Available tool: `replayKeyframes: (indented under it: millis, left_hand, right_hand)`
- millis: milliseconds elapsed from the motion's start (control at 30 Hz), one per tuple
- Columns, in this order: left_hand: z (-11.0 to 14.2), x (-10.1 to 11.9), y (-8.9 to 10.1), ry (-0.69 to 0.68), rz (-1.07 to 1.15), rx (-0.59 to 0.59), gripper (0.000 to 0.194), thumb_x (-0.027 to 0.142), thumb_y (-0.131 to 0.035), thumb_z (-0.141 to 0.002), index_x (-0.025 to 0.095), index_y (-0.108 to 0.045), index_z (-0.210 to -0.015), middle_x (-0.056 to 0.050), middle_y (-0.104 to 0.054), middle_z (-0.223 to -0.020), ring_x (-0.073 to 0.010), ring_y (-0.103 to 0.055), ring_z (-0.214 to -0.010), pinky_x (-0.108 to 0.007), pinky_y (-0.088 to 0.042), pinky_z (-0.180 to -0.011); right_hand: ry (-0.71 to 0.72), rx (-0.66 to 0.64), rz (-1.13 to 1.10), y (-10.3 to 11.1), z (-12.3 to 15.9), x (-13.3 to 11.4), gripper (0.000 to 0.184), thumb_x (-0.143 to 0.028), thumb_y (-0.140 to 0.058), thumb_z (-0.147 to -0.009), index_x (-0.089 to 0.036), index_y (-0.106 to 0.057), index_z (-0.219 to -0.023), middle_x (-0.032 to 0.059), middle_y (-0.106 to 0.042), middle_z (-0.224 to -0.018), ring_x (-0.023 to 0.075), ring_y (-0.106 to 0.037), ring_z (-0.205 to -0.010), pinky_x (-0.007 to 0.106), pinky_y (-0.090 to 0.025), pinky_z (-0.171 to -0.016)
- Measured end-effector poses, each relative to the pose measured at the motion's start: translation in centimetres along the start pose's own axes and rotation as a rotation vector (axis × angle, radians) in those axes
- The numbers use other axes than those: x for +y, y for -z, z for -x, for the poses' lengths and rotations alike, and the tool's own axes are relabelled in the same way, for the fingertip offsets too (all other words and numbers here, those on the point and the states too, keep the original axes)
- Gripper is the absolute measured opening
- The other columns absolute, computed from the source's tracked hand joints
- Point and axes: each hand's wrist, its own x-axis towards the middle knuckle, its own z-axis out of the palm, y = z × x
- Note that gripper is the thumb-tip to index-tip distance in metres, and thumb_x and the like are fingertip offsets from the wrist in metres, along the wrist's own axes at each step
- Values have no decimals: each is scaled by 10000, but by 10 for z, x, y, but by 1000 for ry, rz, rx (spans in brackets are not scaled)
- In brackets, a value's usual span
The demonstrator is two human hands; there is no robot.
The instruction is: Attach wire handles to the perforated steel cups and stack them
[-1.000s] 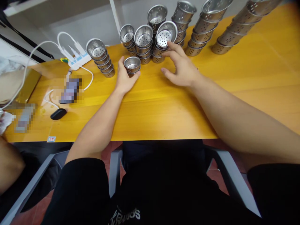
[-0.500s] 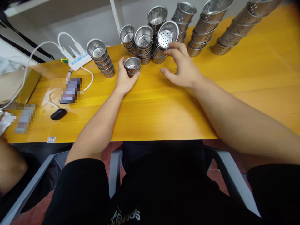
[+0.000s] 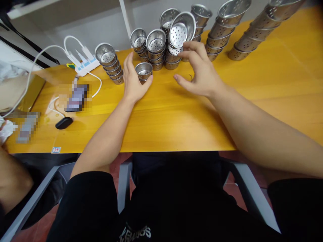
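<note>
My left hand (image 3: 133,82) is open around the left and near side of a short stack of perforated metal cups (image 3: 144,70), its fingers raised and the thumb before the stack. I cannot tell whether it touches the cups. My right hand (image 3: 199,69) is open, thumb well apart from the fingers. Its fingertips overlap the lower edge of a larger perforated cup (image 3: 182,30), which sits tilted above another cup stack (image 3: 173,58); contact there is unclear. Directly left of that stand two more stacks, one with its top cup (image 3: 155,41) facing me.
A separate cup stack (image 3: 109,64) stands left. Taller stacks (image 3: 219,32) lean at the back right. A white power strip (image 3: 87,65) with cables, a blurred phone (image 3: 77,97) and a black oval object (image 3: 64,123) lie on the yellow table (image 3: 164,124). Another person's arm (image 3: 13,178) is at left.
My left fingers have lifted and spread away from the short cup stack. The tilted cup by my right fingertips is higher, showing more of the cup below. My right hand has barely shifted.
</note>
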Motion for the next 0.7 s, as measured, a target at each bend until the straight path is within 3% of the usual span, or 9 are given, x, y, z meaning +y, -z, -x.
replayKeyframes:
  millis: [167,267,400,467,600,700]
  left_hand:
    - [3,45,8,-85,-40,-68,1318,899,-941,-1020,508,-205,-2042,-29,-257,-2217,-391,-7,-2142,-657,-16,-1792]
    - [4,52,4,-146,-70,-89,1356,993,-941,-960,515,-250,-2025,-49,-338,-2193,-419,-148,-2126,-649,-40,-1786]
    - [1,43,2,-218,-107,-91,1290,1073,-846,-972,483,-331,-1997,-110,-472,-2120,-457,-345,-2060,-661,-198,-1752]
    - [1,40,4,-240,-117,-115,1204,1071,-813,-998,476,-409,-1963,-123,-549,-2067,-463,-411,-2026,-675,-247,-1734]
    - [6,54,7,-248,-115,-194,1077,967,-889,-1018,447,-539,-1893,-127,-673,-1969,-469,-544,-1941,-712,-187,-1746]
    - [13,74,7,-224,-89,-237,1048,819,-1036,-948,440,-625,-1833,-111,-713,-1937,-492,-608,-1889,-748,-165,-1749]
  right_hand:
    - [102,-98,-76,-8,5,-23,811,-822,-897,-1129,-428,-733,-1818,99,-583,-2014,569,-526,-1882,834,-437,-1595]
    - [163,-179,-132,-15,8,-42,763,-737,-883,-1166,-380,-733,-1823,140,-606,-1988,554,-571,-1857,837,-470,-1570]
    - [85,-275,-199,-21,11,-59,752,-756,-926,-1117,-434,-773,-1779,89,-633,-1972,556,-566,-1862,825,-461,-1577]
    - [72,-274,-219,-21,10,-61,760,-770,-919,-1108,-438,-774,-1777,91,-686,-1914,555,-618,-1808,823,-519,-1534]
    - [-1,-195,-203,-16,9,-53,708,-763,-875,-1130,-428,-799,-1750,114,-760,-1775,528,-784,-1544,780,-681,-1359]
    - [-68,-187,-107,-12,8,-47,618,-725,-884,-1121,-482,-852,-1689,111,-770,-1706,514,-781,-1496,788,-670,-1355]
